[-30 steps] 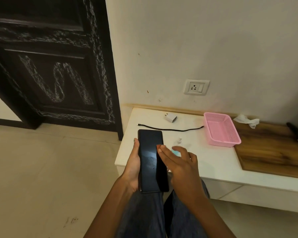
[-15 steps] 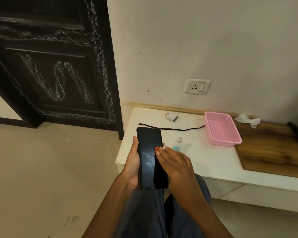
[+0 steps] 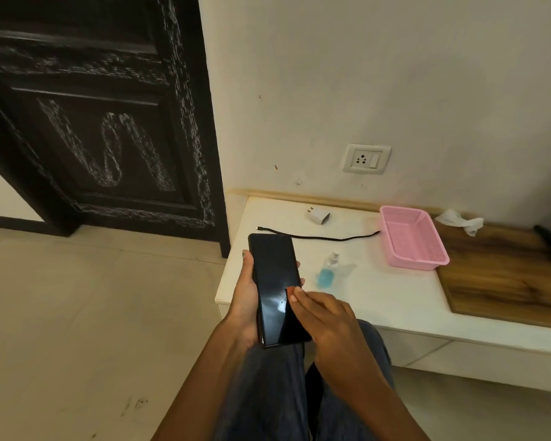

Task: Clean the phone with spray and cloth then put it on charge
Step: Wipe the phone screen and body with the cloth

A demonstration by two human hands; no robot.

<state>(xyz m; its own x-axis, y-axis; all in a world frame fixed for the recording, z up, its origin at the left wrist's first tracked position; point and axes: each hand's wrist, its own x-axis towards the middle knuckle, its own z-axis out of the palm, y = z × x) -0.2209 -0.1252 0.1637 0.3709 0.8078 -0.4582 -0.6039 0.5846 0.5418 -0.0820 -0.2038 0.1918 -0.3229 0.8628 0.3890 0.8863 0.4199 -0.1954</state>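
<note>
While the left hand grips the black phone by its edges above the lap, the right hand lies flat, fingers extended on the screen, holding nothing visible. A blue spray bottle lies on the white bench nearby.

Cable lies between charger behind and bottle before.

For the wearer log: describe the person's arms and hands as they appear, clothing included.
Both forearms are bare to the frame's bottom edge, with no sleeve in view. The left hand and right hand wear no gloves, and no ring, watch or bracelet shows. The nails visible on the right hand's fingertips look short and unpainted. Below the arms, the legs are in blue-grey denim trousers.
</note>
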